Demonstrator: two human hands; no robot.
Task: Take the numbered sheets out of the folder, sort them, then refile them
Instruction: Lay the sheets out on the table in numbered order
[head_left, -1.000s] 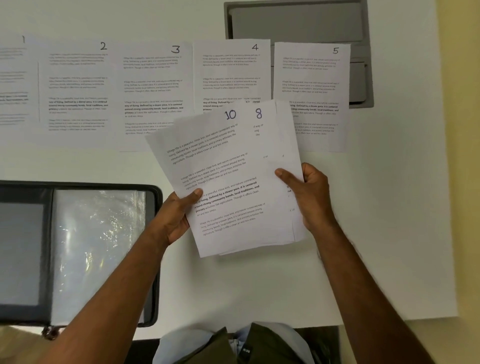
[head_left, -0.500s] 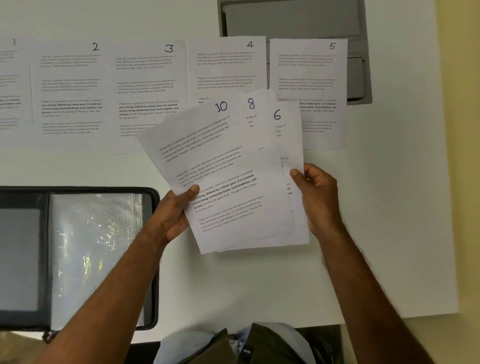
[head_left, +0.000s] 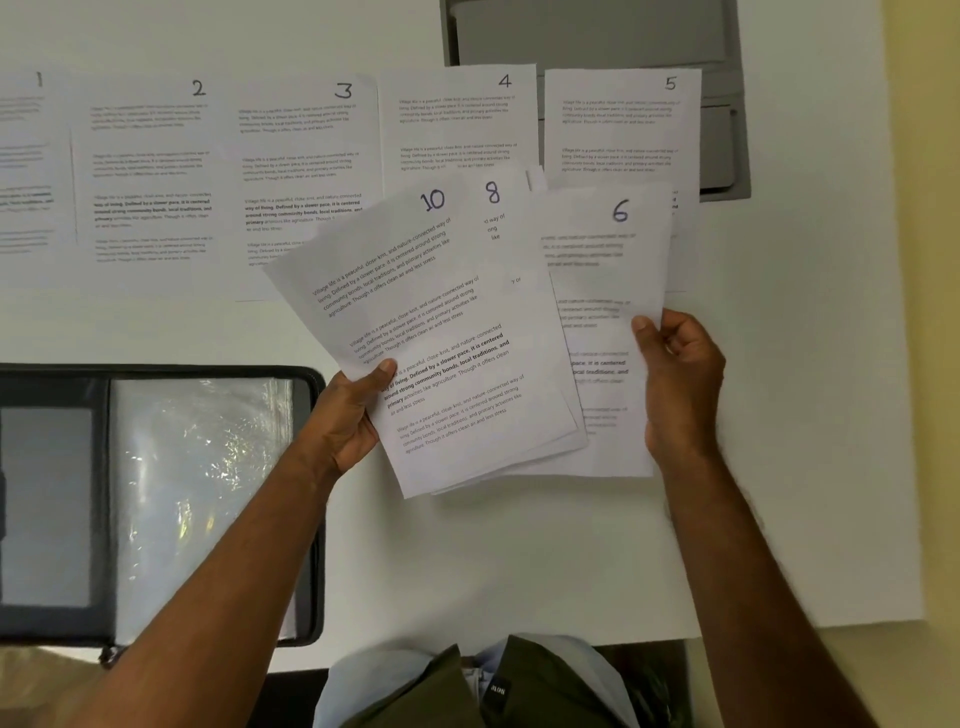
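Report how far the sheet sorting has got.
Done: white printed sheets 1 to 5 lie in a row on the white table. In hand: right hand holds sheet 6; left hand grips 10 and 8. Left: sorting these, refilling the open black folder.

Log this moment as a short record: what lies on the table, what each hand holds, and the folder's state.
row on table: sheet 1, sheet 2, sheet 3, sheet 4, sheet 5, left to right
left hand: grips fanned stack, sheet 10 on top, sheet 8 behind
right hand: pinches sheet 6, drawn to the right of the stack
folder: open, clear sleeve showing
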